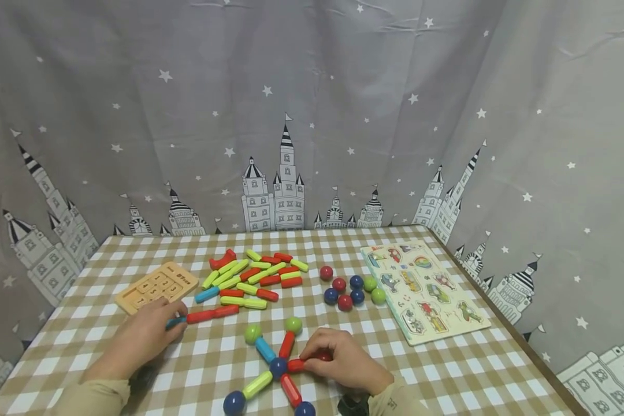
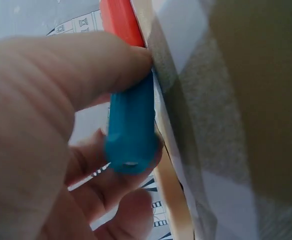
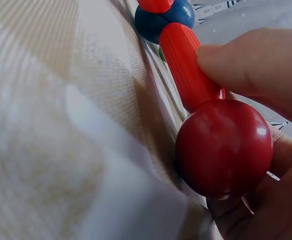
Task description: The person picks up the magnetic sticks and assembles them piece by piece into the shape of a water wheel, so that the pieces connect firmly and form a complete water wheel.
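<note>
My left hand pinches a blue magnetic rod between thumb and fingers. Two red rods extend end to end from it toward the right. With thumb and fingertips, my right hand grips a red rod. One end of that rod meets a red ball, the other the central blue ball of a star shape. Other arms radiate from this centre: a blue rod and a red one tipped with green balls, plus yellow-green and red ones tipped with blue balls.
Loose yellow-green, red and blue rods lie behind the star, beside a red curved piece. Red, blue and green balls cluster right of them. A wooden number puzzle lies left, a picture puzzle board right, on the checked tablecloth.
</note>
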Demonstrator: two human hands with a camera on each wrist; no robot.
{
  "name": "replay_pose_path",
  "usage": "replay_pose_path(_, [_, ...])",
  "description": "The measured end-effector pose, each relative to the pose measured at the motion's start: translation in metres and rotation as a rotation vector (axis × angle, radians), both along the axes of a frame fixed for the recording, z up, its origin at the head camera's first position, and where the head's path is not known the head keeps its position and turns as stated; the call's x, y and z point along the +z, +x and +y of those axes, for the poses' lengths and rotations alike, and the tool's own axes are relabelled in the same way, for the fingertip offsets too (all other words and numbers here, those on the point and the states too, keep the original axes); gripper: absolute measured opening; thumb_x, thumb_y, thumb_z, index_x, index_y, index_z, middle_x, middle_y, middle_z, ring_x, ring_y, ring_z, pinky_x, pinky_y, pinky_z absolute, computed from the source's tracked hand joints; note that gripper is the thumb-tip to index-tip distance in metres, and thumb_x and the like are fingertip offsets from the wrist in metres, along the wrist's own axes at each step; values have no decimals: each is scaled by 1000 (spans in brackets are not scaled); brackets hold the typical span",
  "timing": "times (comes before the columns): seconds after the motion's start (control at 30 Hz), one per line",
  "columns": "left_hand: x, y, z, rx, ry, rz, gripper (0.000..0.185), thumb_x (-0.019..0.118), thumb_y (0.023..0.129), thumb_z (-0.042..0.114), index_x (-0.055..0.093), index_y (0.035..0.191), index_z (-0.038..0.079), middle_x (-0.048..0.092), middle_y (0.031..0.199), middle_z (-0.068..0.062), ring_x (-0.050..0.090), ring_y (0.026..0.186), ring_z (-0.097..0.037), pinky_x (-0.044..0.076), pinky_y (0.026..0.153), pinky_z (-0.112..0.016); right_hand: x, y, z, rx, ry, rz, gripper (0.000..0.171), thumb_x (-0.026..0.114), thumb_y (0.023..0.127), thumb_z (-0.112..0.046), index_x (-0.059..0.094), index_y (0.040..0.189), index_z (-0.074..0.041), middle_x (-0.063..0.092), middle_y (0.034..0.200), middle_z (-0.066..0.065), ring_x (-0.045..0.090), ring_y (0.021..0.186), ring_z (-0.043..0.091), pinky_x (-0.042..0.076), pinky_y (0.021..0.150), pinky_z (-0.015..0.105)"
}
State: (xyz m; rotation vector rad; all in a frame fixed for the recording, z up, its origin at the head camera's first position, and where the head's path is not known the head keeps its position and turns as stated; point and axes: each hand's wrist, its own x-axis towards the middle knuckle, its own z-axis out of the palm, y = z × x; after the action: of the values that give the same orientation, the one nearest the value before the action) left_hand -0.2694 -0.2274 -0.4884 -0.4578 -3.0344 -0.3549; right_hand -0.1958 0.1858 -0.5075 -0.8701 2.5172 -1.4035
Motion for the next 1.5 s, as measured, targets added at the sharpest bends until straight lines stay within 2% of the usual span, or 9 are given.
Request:
replay_pose_path(0.2, [7,4,8,50,-43,60,26,79,89,21,75,113,12,58,90,-10,55,76,-25,46,60,-41,0,1,2,-5,-2,-3,8,76,94,-22,79,102,-25,72,101,-8,63,92,2,52,84,22])
replay_pose_path(0.33, [20,12,28,60,127,105,33,77,92,23,73,118,3,68,98,-15,64,86,-31,53,69,-49,3,1,2,-6,-11,-15,8,77,94,-23,79,101,-24,72,101,-10,63,95,3,50,87,22])
replay_pose_path(0.5, [34,24,76,7,450,-13,26,78,93,29,76,112,11,76,103,-3,70,90,-18,57,73,-37,4,0,3,4,-4,6,7,76,94,-23,79,101,-24,73,101,-9,62,93,2,50,84,21])
replay_pose_path(0.67, [37,17,120,-119,568,-143,23,78,93,20,75,116,17,76,111,2,72,100,-16,60,84,-36,1,-2,2,24,-5,6,7,75,96,-24,79,102,-23,73,101,-9,62,95,2,51,85,22])
replay_pose_path(0.77, [33,7,134,-179,569,-212,24,78,92,17,76,116,18,76,110,5,72,100,-15,60,87,-38,0,-3,1,25,-10,2,7,75,96,-23,79,102,-23,72,101,-11,63,95,2,52,86,22])
replay_pose_path(0.97, [19,5,136,-181,506,-295,26,81,89,17,78,115,18,76,106,8,69,100,-11,58,90,-41,-2,-3,-2,37,-7,-10,8,74,96,-25,79,102,-23,73,100,-9,62,95,0,52,85,22])
replay_pose_path(1.13, [16,4,135,-271,495,-261,25,80,91,18,78,116,14,77,104,6,69,97,-11,59,85,-38,0,-4,0,28,0,15,8,75,96,-25,79,103,-23,73,100,-11,63,95,0,53,85,22])
replay_pose_path(1.33, [14,6,139,-395,355,-204,22,78,92,16,79,113,15,75,103,7,67,94,-10,57,79,-32,1,-4,1,34,-1,29,9,75,96,-23,79,103,-20,72,101,-12,62,94,-1,53,85,22])
replay_pose_path(1.5, [12,4,145,-472,310,-168,22,76,93,13,79,114,14,76,106,8,70,101,-15,59,86,-36,3,-3,0,21,-2,-14,10,74,96,-24,79,104,-20,73,101,-11,62,94,0,53,86,22])
